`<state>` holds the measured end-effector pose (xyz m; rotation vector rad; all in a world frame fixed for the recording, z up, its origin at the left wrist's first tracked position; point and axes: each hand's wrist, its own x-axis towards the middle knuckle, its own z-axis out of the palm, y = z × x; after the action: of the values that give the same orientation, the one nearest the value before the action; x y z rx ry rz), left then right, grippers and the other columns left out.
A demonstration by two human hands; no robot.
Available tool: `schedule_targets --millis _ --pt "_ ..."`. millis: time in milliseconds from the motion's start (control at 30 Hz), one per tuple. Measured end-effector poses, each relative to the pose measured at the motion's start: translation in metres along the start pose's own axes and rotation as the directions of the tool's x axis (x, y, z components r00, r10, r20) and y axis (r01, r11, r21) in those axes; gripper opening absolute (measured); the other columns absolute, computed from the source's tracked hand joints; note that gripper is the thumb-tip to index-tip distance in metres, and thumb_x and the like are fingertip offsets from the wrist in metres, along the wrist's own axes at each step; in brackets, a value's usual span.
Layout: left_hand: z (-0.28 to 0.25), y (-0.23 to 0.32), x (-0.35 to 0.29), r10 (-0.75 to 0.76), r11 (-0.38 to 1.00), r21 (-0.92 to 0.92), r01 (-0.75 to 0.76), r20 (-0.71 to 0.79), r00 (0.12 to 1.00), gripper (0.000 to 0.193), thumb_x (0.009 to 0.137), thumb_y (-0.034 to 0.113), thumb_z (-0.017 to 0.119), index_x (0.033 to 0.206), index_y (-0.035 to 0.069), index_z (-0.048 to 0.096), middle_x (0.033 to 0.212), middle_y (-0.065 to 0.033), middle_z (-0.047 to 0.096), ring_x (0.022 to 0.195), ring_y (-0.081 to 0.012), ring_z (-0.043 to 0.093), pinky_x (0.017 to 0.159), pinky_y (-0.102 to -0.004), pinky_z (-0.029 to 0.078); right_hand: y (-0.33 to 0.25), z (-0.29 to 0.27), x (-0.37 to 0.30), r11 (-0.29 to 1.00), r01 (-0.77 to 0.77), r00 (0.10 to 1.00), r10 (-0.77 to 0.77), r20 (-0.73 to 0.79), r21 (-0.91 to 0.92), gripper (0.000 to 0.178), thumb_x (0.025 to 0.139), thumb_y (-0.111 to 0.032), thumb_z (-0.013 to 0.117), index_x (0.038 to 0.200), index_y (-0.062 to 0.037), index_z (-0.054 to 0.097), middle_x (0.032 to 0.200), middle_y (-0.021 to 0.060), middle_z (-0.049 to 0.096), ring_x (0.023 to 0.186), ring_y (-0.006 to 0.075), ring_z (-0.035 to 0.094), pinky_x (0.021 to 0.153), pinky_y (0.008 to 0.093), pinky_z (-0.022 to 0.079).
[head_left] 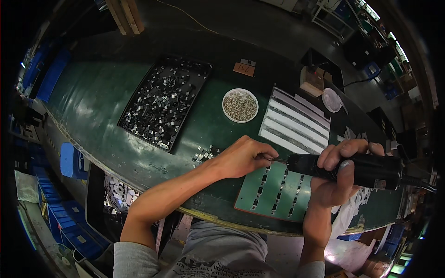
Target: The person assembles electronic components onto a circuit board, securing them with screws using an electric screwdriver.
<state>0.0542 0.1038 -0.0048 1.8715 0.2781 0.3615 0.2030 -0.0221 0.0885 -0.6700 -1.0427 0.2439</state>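
We've got the right hand [334,172] wrapped tight around a black electric screwdriver [352,167], held sideways over the green jig plate [277,191] at the near edge of the desk [102,92]. Left hand [243,156] sits at the driver's tip, fingers [269,152] pinched together on something too small for us to make out. Small metal parts [204,154] lie just beside that hand. Further back there's a white dish of screws [240,105], a black tray of metal parts [164,102] and a rack of grey strips [295,123].
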Motion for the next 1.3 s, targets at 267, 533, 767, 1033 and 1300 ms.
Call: schedule_targets --millis 267,533,767,1033,1300 --pt "-0.010 -0.006 0.002 -0.061 0.996 -0.076 0.054 -0.089 0.994 0.026 0.090 0.000 0.075 0.116 -0.003 0.072 0.099 -0.0149 0.078 0.095 -0.0198 0.076 0.084 -0.0316 0.060 0.002 0.008 -0.003 0.981 -0.160 0.986 0.153 -0.067 -0.110 0.062 0.086 0.008 0.062 0.141 -0.0055 0.035 0.102 0.0212 0.060 0.067 0.0180 0.061 0.062 0.0320 0.057" --pt "-0.010 -0.004 0.001 -0.040 0.997 -0.069 0.034 -0.092 0.995 0.026 0.090 0.002 0.075 0.115 -0.003 0.072 0.098 -0.0147 0.078 0.096 -0.0208 0.076 0.084 -0.0326 0.060 0.013 0.011 -0.007 0.959 -0.249 0.968 0.241 -0.077 -0.135 0.061 0.085 0.009 0.065 0.137 -0.0052 0.038 0.098 0.0183 0.063 0.069 0.0177 0.062 0.064 0.0310 0.056" --pt "-0.009 -0.003 0.001 0.054 0.999 0.010 -0.053 -0.093 0.994 0.023 0.090 0.003 0.074 0.112 -0.003 0.071 0.097 -0.0185 0.076 0.095 -0.0303 0.076 0.082 -0.0366 0.060 0.016 0.014 -0.006 0.923 -0.304 0.953 0.294 -0.075 -0.237 0.056 0.089 0.004 0.060 0.139 -0.0048 0.037 0.100 0.0153 0.057 0.067 0.0164 0.058 0.064 0.0347 0.054" --pt "-0.005 -0.005 0.001 0.186 0.978 0.121 -0.170 -0.133 0.974 0.025 0.089 0.003 0.072 0.114 -0.001 0.070 0.096 -0.0202 0.075 0.093 -0.0362 0.074 0.080 -0.0413 0.059 0.017 0.027 -0.005 0.882 -0.404 0.915 0.394 -0.089 -0.241 0.057 0.082 0.013 0.066 0.129 -0.0020 0.039 0.086 0.0089 0.060 0.070 0.0134 0.060 0.064 0.0277 0.053" --pt "-0.004 -0.006 -0.002 0.183 0.973 0.156 -0.169 -0.082 0.980 0.037 0.088 0.000 0.073 0.124 -0.001 0.066 0.102 -0.0175 0.075 0.095 -0.0353 0.074 0.081 -0.0395 0.059 0.013 0.016 -0.010 0.944 -0.264 0.963 0.270 0.000 -0.198 0.063 0.083 0.010 0.065 0.137 -0.0053 0.037 0.094 0.0178 0.064 0.069 0.0169 0.062 0.065 0.0298 0.055"
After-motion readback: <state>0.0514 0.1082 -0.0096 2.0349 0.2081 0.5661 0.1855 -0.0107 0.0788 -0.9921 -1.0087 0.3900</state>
